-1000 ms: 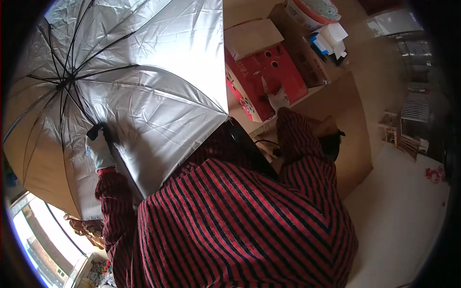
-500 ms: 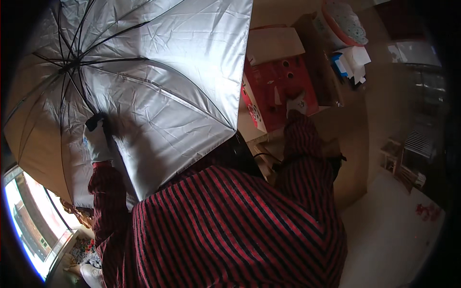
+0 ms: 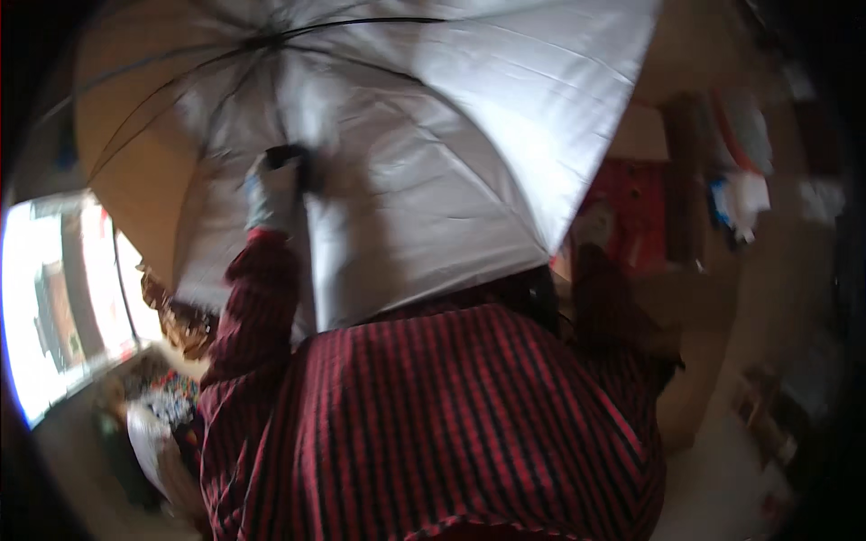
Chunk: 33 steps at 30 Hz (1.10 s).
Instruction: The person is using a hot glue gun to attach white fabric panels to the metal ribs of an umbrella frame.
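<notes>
silvery, creased umbrella [image 3: 424,185] spread ahead, thin dark ribs [image 3: 379,21] curving; left hand [image 3: 272,194], gloved, raised, closed round its black handle [image 3: 287,154]; right hand [image 3: 596,221] blurred near red box [image 3: 642,225], grip unclear.

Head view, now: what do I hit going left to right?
Bright window → left hand holding the open silver-lined umbrella → red box → small blue-and-white carton
</notes>
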{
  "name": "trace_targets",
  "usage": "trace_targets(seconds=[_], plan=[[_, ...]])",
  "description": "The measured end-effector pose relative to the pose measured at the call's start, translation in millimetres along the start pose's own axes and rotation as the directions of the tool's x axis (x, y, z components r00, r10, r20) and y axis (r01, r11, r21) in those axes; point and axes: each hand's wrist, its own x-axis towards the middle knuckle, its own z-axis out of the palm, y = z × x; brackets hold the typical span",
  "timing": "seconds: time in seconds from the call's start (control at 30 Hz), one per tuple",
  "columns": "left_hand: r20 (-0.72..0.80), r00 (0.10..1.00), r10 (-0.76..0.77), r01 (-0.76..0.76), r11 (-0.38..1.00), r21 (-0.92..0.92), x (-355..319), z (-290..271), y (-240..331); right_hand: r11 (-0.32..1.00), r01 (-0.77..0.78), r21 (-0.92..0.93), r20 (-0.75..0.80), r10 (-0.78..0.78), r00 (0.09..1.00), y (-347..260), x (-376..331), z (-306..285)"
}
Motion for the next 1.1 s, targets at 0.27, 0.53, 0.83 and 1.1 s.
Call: trace_targets(seconds=[0.27,0.53,0.83,1.1], plan=[[0.001,0.982,-0.19,0.186,0.962,0.201,5.2,-28.1,9.4,0.892,-0.322,-0.317,-0.065,0.318,0.946,-59.8,15.3,-35.2],[0.164,0.98,-0.112,0.056,0.949,0.309,38.5,-31.1,42.2,0.853,0.214,-0.476,0.062,-0.21,0.976,-2.7,12.4,19.9],[0.384,0.907,-0.172,-0.018,0.895,0.445,56.5,-38.7,53.0,-0.044,0.209,0.977,-0.17,0.435,0.884,-102.5,1.6,-216.7],[0.338,0.941,-0.015,-0.139,0.894,0.426,67.3,-22.3,48.4,-0.585,0.296,0.755,-0.337,0.04,0.941,-230.5,-70.9,-408.3]])
